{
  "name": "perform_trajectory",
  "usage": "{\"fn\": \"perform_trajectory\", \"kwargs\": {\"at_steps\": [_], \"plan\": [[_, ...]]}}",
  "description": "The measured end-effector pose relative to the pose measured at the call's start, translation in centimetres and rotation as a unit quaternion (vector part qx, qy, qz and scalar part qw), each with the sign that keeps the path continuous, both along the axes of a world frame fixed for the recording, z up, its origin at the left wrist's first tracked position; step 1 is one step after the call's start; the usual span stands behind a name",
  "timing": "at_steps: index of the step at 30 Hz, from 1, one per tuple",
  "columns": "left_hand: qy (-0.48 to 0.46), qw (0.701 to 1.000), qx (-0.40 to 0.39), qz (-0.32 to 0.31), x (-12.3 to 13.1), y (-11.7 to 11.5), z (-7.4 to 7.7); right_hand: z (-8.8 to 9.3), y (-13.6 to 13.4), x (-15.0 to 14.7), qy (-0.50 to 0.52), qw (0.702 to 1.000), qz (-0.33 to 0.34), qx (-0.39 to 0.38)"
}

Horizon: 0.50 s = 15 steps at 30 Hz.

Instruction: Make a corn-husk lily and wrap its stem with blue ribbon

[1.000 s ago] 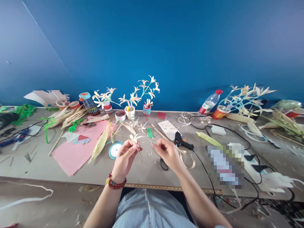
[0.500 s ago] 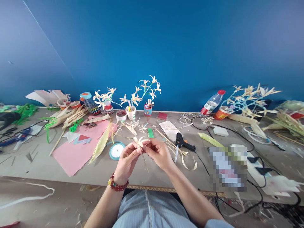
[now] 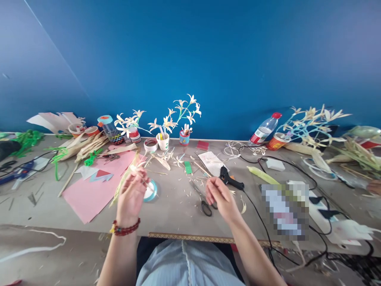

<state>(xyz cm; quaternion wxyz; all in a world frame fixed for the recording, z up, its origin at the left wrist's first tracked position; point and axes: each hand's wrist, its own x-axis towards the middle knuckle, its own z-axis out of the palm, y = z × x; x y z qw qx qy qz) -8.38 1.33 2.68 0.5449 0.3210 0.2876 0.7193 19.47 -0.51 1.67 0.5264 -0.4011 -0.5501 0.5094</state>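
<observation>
My left hand, a red bead bracelet at its wrist, is raised over the left part of the table. Its fingers are closed on a pale corn-husk flower, whose thin stem points down to the right; the grip is partly blurred. Behind this hand lie a yellowish corn husk and a white-and-teal ribbon spool. My right hand is apart from the left, fingers curled together, just beside the scissors. Whether anything is inside the right fingers is hidden. A black glue gun lies beyond the right hand.
Pink paper covers the left of the table. Husk flowers stand in a white cup and an orange cup by the blue wall. To the right are a bottle, a blurred-out phone, a power strip and cables.
My hands have parted from the middle. The left has moved left with the flower; the right has moved right, off the flower. The scissors now show on the table.
</observation>
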Motion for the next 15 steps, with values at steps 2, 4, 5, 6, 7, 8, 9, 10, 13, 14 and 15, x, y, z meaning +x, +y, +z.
{"fn": "perform_trajectory", "kwargs": {"at_steps": [2, 4, 5, 6, 7, 8, 9, 10, 13, 14, 15], "plan": [[0.011, 0.999, 0.009, 0.045, -1.6, 0.1, 0.3, 0.1, -0.2, 1.6, 0.023, 0.998, -0.055, -0.005], [0.035, 0.997, 0.017, 0.07, -2.2, 0.0, 0.5, 0.5, -0.4, 2.8, -0.003, 0.996, -0.087, 0.004], [0.052, 0.996, 0.017, 0.068, -2.1, -0.1, 0.6, 0.8, -0.4, 3.2, -0.03, 0.995, -0.09, 0.009], [0.069, 0.996, 0.013, 0.057, -1.9, -0.3, 0.6, 1.1, -0.4, 3.4, -0.063, 0.994, -0.085, 0.012], [0.084, 0.996, 0.007, 0.035, -1.4, -0.5, 0.6, 1.4, -0.3, 3.6, -0.096, 0.992, -0.077, 0.013], [0.094, 0.996, -0.002, 0.003, -0.8, -0.6, 0.7, 1.7, -0.2, 3.5, -0.124, 0.99, -0.067, 0.015], [0.093, 0.995, -0.01, -0.036, -0.1, -0.8, 0.7, 2.0, 0.0, 3.3, -0.146, 0.987, -0.058, 0.018], [0.081, 0.994, -0.013, -0.078, 0.7, -1.0, 0.8, 2.2, 0.2, 3.0, -0.159, 0.986, -0.047, 0.02], [0.028, 0.981, -0.003, -0.191, 3.1, -1.4, 1.1, 2.6, 0.7, 1.3, -0.158, 0.987, 0.0, 0.026], [0.015, 0.976, -0.002, -0.218, 3.8, -1.6, 1.1, 2.7, 0.8, 0.6, -0.15, 0.988, 0.02, 0.027], [0.002, 0.97, -0.001, -0.244, 4.5, -1.7, 1.2, 2.8, 0.9, -0.2, -0.142, 0.989, 0.038, 0.031]]}}
